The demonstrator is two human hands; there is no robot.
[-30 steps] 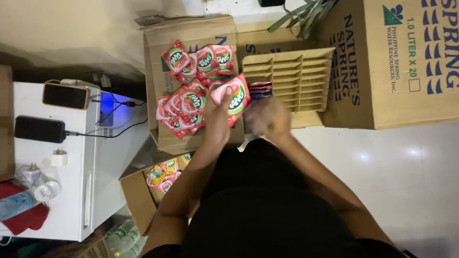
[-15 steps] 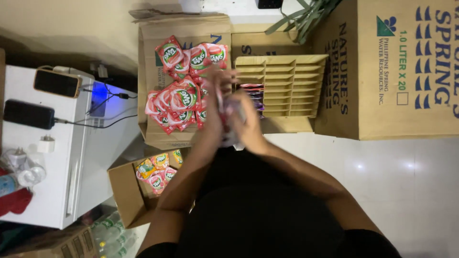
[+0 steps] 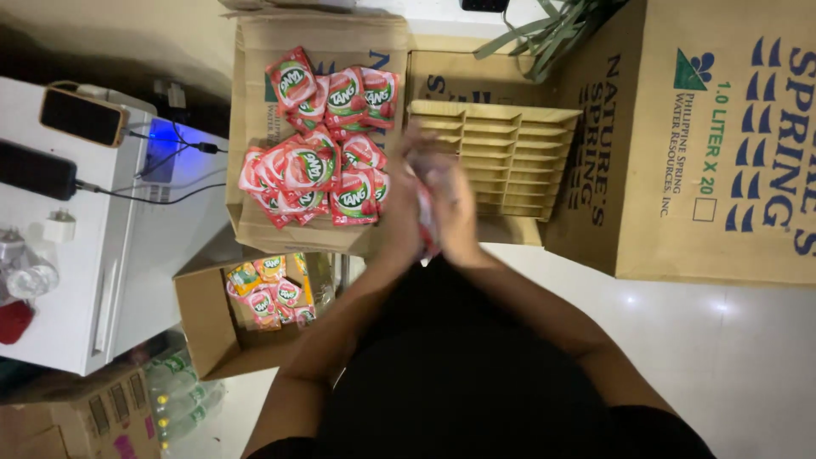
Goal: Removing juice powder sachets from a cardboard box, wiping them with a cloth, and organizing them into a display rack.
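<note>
Head view shows both hands pressed together, the left hand (image 3: pixel 406 208) and right hand (image 3: pixel 455 212) clamped palm to palm on a red sachet (image 3: pixel 426 223), blurred, held just above the near edge of a flattened cardboard sheet (image 3: pixel 255 119); a heap of red sachets (image 3: pixel 319 161) lies on that sheet, just left of the hands; a slotted cardboard divider (image 3: pixel 510 161) sits just right; a tall carton (image 3: pixel 722 144) walls the right side; bare floor (image 3: pixel 748 357) opens near right.
</note>
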